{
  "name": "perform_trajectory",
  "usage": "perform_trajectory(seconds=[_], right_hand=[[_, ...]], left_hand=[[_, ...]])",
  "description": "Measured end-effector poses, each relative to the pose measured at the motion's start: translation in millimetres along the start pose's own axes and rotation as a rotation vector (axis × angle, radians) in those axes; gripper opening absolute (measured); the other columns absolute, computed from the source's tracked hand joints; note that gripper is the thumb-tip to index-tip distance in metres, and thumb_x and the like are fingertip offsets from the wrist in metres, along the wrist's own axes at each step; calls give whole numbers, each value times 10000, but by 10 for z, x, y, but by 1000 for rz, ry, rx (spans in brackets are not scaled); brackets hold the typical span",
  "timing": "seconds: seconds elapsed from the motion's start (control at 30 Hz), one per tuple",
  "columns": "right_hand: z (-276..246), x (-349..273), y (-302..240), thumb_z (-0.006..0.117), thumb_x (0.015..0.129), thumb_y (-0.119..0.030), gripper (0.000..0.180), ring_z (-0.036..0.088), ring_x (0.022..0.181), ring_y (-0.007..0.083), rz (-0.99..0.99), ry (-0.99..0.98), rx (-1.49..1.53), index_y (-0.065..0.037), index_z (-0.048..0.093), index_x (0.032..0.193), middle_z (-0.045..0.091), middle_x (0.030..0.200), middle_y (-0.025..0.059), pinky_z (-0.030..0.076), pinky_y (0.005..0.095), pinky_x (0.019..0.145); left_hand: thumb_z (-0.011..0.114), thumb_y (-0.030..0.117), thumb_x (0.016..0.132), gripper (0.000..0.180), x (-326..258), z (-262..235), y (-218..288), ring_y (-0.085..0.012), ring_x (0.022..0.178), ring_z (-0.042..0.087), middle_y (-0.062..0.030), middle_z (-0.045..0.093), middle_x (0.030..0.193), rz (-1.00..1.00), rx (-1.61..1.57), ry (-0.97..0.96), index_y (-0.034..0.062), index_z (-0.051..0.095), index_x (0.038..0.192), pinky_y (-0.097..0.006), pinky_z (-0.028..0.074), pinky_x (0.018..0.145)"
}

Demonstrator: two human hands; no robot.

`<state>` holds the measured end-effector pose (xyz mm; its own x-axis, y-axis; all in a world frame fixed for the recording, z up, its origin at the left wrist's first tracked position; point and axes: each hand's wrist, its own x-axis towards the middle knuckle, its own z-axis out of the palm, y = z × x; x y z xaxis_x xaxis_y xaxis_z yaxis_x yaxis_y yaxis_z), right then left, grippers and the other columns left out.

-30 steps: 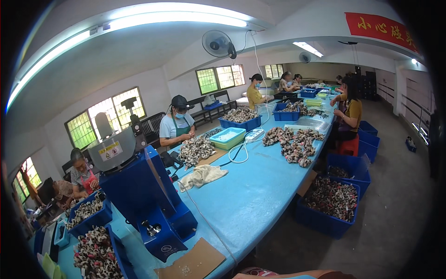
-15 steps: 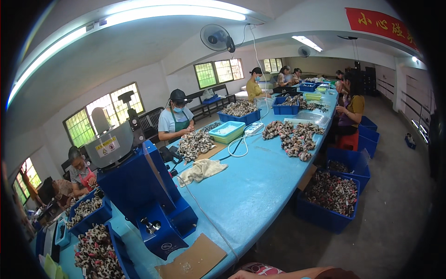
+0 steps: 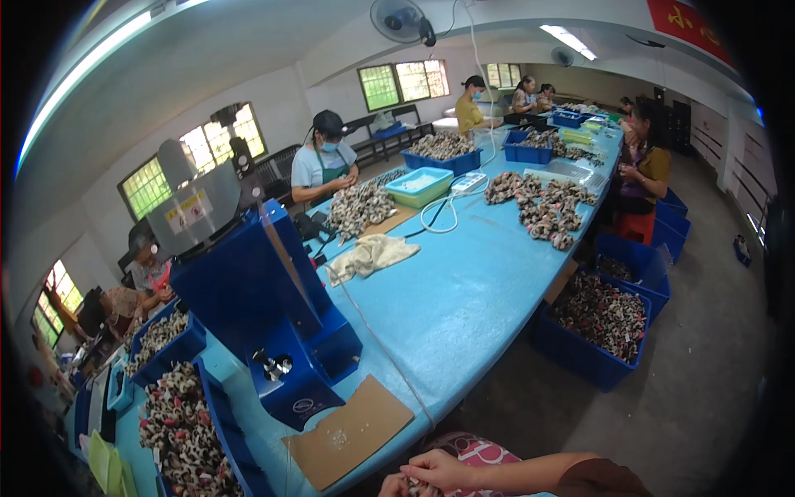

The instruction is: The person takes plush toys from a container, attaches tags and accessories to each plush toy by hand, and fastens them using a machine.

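Note:
My right hand point(image 3: 445, 470) is at the lower edge, its forearm reaching in from the right. Its fingers are closed, pressed against a small dark-and-pale bundle point(image 3: 420, 488). Only a sliver of my left hand point(image 3: 393, 486) shows beside it, bent round the same bundle. What kind of thing the bundle is, I cannot make out. Both hands are over my lap, by a pink-and-white patterned cloth point(image 3: 472, 450). Just past them, a brown cardboard sheet point(image 3: 364, 431) with small clear bits lies on the blue table point(image 3: 447, 306). Behind it stands a blue machine point(image 3: 248, 290).
A blue bin point(image 3: 228, 431) of small cream, black and pink pieces stands left. Similar piles point(image 3: 546, 207) lie farther along the table. Filled blue bins point(image 3: 580, 356) stand on the floor at right. A cloth point(image 3: 373, 255) and cables lie mid-table. Several people work around it.
The view has shifted, so the room appears moved right and partly lower. My hands have come up into view at the lower edge, with the small bundle between them.

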<state>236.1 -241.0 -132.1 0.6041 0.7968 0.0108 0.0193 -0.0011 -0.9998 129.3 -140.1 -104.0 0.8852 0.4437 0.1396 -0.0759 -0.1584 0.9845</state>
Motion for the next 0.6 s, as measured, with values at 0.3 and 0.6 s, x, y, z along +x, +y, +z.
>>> perform_trajectory(seconds=[0.3, 0.6], right_hand=[[209, -67, -242, 562, 1021, -221, 358, 470, 648, 33, 26, 249, 102, -5, 604, 739, 547, 664, -22, 394, 240, 556], [330, -40, -155, 567, 1017, -239, 349, 493, 613, 31, 33, 303, 192, 6, 624, 774, 582, 651, -5, 421, 243, 523]], left_hand=[[747, 78, 715, 446, 47, -46, 324, -275, 881, 556, -141, 516, 1054, 136, 318, 41, 44, 574, 1125, -332, 469, 744], [682, 90, 758, 382, 39, -160, -195, -395, 1010, 565, -201, 561, 1154, 190, 338, 102, 39, 584, 1123, -466, 459, 884]])
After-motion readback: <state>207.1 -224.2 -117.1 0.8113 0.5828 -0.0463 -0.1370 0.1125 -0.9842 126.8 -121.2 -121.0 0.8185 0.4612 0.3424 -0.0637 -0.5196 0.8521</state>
